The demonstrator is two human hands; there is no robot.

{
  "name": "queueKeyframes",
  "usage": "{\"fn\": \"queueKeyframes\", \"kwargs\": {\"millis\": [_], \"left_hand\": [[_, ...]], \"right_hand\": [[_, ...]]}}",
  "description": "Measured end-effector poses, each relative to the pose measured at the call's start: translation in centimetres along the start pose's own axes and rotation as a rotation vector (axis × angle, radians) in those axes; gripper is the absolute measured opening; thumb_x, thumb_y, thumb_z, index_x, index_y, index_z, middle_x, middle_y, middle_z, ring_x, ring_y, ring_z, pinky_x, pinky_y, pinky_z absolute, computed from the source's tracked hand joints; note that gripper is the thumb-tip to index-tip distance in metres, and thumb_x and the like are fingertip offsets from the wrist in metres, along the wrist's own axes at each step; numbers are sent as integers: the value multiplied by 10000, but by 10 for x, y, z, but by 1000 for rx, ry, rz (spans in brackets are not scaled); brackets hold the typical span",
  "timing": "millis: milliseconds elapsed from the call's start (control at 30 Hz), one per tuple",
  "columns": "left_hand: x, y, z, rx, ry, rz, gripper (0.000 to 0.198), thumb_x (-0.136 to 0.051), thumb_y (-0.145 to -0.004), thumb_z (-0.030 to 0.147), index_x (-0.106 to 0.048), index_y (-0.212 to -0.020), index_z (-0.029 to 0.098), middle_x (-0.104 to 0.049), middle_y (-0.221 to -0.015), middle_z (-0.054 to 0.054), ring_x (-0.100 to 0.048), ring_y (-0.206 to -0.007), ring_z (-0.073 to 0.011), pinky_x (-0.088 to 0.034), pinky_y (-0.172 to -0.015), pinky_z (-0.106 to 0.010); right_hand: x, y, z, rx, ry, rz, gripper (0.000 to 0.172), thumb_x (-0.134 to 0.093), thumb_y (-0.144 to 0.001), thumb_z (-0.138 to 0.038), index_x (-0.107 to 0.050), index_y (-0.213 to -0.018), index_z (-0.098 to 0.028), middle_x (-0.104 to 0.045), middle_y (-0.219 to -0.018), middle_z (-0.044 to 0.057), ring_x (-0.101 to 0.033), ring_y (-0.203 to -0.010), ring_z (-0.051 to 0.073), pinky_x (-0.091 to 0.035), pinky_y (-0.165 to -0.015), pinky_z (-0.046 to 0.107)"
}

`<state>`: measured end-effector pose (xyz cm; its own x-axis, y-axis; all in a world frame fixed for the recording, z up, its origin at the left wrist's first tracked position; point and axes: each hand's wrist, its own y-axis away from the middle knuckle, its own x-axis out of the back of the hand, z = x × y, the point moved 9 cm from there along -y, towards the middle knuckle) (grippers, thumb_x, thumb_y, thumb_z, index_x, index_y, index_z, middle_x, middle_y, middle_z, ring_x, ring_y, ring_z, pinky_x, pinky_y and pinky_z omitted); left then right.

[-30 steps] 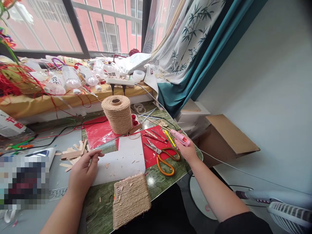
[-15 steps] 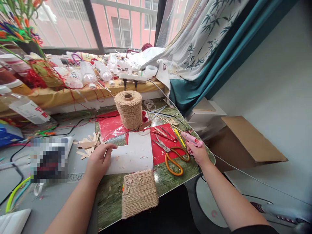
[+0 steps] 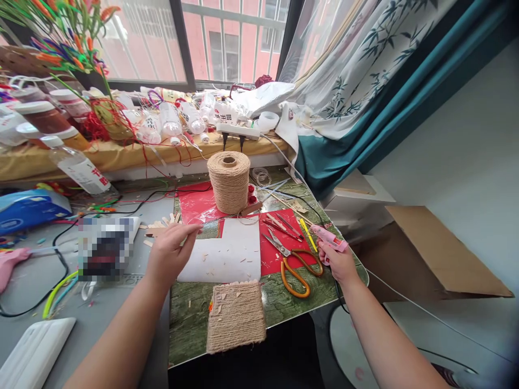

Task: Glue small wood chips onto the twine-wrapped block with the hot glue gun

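My left hand hovers over the left edge of a white paper sheet, fingers pinched on a thin wooden stick. My right hand is closed round a pink glue gun at the table's right edge, its white cord trailing off to the right. Orange-handled scissors lie between the two hands on a red sheet. A twine-wrapped square rests near the front edge. Behind the paper stands a big spool of jute twine.
Loose wooden sticks lie left of the paper. A window ledge with bottles and a power strip runs behind. A second pink glue gun lies far left. A cardboard flap and curtains stand on the right.
The view has swung left, shifting everything rightward. My left hand has lifted from the paper's edge with a stick pinched. My right hand keeps the glue gun.
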<state>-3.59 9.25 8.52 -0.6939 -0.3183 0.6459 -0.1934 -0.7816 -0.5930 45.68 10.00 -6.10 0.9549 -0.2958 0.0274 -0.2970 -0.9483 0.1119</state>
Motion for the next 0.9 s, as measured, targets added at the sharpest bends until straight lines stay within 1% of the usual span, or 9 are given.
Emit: {"fn": "queueKeyframes", "kwargs": {"millis": [67,167,233,300,367,500,567,733,900], "left_hand": [[-23,-11,22,-81,15,-205,228,-543,-1008,171,-719,-1132,245,-768,-1025,-55,-691,-949,-210,-522,-867,-370],[-73,-9,59,-249,34,-548,167,-585,-1003,239,-734,-1078,248,-772,-1008,-54,-694,-933,-219,-520,-845,-369],[-97,-6,75,-313,14,-663,148,-602,-996,253,-744,-1034,242,-767,-959,-52,-688,-904,-224,-515,-836,-374],[-110,-6,81,-337,-31,-710,171,-580,-1002,230,-751,-1002,237,-758,-916,-48,-679,-876,-225,-510,-815,-376],[-109,-11,77,-323,-82,-701,219,-538,-1008,190,-751,-1015,236,-759,-932,-51,-677,-889,-229,-509,-811,-381],[-77,-29,43,-179,-155,-565,287,-471,-1017,158,-727,-1123,231,-759,-1066,-72,-680,-983,-239,-519,-858,-396],[-67,-29,26,-131,-169,-575,273,-476,-1028,197,-726,-1133,235,-755,-1083,-74,-681,-995,-238,-525,-869,-392],[-82,-14,19,-189,-191,-743,219,-592,-996,283,-753,-1143,266,-756,-1089,-66,-681,-1003,-250,-524,-868,-388],[-99,-10,29,-232,-174,-772,201,-594,-986,288,-792,-1009,266,-753,-962,-49,-671,-881,-219,-499,-793,-356]], "right_hand": [[0,0,0,6,-3,-11,428,-859,-721,-507,-731,-951,-169,-588,-572,-31,-500,-461,123,-400,-422,247],[0,0,0,17,6,-21,425,-855,-729,-511,-739,-953,-168,-594,-571,-26,-517,-471,126,-418,-433,246],[0,0,1,20,-2,-21,426,-856,-728,-511,-740,-959,-172,-598,-579,-26,-521,-475,125,-422,-432,242],[1,-1,2,18,-17,-19,427,-854,-727,-510,-738,-968,-178,-601,-591,-27,-520,-478,123,-419,-426,237],[2,-1,3,19,-31,-22,417,-848,-737,-504,-735,-976,-182,-595,-597,-31,-512,-476,119,-412,-422,232],[2,-2,2,49,-30,-51,398,-831,-769,-486,-735,-1006,-182,-594,-600,-30,-528,-492,122,-432,-446,232],[2,-1,1,58,-17,-63,400,-825,-773,-487,-735,-1012,-180,-604,-607,-23,-538,-496,129,-437,-447,238],[2,0,2,32,-20,-69,394,-822,-781,-477,-731,-1019,-177,-596,-599,-26,-523,-482,124,-397,-419,227],[2,1,2,28,-29,-50,380,-822,-791,-471,-740,-1003,-167,-595,-593,-19,-515,-493,121,-398,-430,225]]}}
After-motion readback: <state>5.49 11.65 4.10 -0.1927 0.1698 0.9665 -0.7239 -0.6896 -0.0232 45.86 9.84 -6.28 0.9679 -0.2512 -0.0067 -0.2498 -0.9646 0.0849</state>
